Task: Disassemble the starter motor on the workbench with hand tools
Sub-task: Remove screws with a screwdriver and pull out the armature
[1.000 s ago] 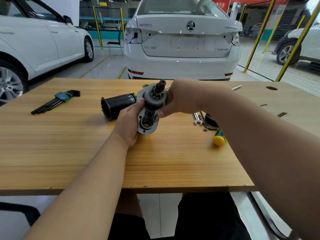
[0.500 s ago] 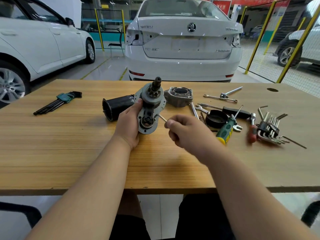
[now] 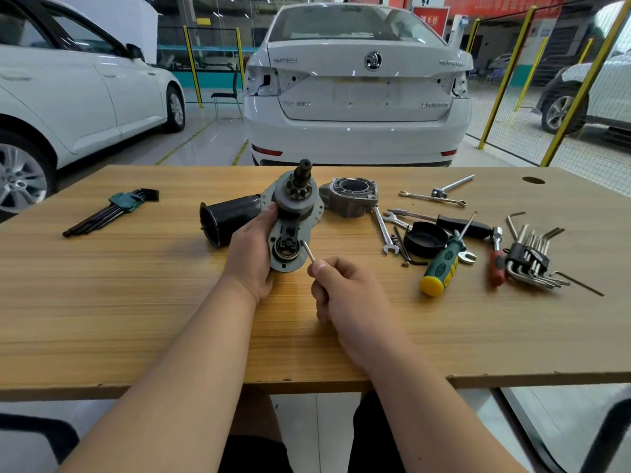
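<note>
Head — black cup (image 3: 425, 240) beside screwdriver (image 3: 442, 264)

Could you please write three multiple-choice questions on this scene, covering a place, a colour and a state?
1. Where is the green-holder hex key set? A) left part of the workbench B) on the floor C) on a chair
2. What colour is the butt of the green-handled screwdriver? A) red B) yellow C) blue
3. What is the right hand doing? A) lying flat B) pinching a thin metal pin C) gripping a wrench
Answers: A: it lies near the left edge. B: its end cap is yellow. B: thumb and forefinger pinch it.
</note>
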{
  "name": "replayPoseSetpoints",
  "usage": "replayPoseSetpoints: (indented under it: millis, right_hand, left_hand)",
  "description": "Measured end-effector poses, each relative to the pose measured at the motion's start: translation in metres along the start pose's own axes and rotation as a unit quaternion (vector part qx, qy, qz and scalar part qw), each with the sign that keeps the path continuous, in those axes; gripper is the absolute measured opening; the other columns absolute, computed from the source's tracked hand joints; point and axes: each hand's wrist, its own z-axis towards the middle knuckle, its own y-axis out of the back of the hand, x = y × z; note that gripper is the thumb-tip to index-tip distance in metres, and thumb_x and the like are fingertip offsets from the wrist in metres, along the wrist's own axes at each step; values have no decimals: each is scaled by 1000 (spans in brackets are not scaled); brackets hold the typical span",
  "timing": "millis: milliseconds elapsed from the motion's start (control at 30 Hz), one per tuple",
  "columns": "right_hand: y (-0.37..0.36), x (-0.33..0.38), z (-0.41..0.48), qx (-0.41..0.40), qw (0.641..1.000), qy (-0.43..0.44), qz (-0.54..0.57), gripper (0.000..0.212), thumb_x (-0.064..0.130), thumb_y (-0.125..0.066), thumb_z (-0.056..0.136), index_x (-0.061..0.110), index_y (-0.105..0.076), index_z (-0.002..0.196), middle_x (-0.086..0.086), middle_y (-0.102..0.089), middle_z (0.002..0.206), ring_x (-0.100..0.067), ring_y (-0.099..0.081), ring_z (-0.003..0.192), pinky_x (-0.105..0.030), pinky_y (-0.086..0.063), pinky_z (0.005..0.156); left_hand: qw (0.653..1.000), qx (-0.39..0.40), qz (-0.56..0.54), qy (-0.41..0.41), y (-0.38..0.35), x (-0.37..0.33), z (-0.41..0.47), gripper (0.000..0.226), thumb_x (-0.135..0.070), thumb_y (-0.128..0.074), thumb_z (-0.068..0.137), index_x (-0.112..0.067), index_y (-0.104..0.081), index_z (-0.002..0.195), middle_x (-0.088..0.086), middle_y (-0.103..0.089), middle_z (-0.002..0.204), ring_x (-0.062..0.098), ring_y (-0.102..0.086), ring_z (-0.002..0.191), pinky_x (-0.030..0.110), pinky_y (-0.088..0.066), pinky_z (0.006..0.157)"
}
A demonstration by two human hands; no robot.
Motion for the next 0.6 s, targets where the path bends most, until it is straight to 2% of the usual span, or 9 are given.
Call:
replayPoseSetpoints:
  millis: [267, 433, 600]
  right_hand:
    - [-5, 4, -4, -2, 998, -29, 53, 19, 25, -53, 97, 15, -59, 82, 7, -50, 51, -8, -39, 42, -28, -33, 50]
    - [-14, 1, -8, -9, 995, -41, 88, 21, 26, -50, 99, 14, -58, 85, 6, -49, 52, -8, -39, 41, -27, -34, 49]
    - [-19, 1, -9, -11, 993, -39, 107, 22, 26, -49, 100, 14, -57, 84, 7, -48, 52, -8, -37, 41, -28, -33, 49]
  left_hand:
    - [1000, -13, 5, 5, -1, 0, -1, 30, -35, -50, 98, -15, -71, 101, 7, -74, 96, 20, -69, 91, 38, -50, 81]
    - [1000, -17, 0, 1, -3, 0, -1, 29, -34, -50, 99, -16, -73, 95, 7, -74, 94, 19, -69, 88, 37, -50, 79]
    - [1000, -15, -10, 9, -1, 0, 0, 30, -36, -51, 97, -14, -70, 102, 8, -73, 97, 20, -68, 91, 38, -50, 80]
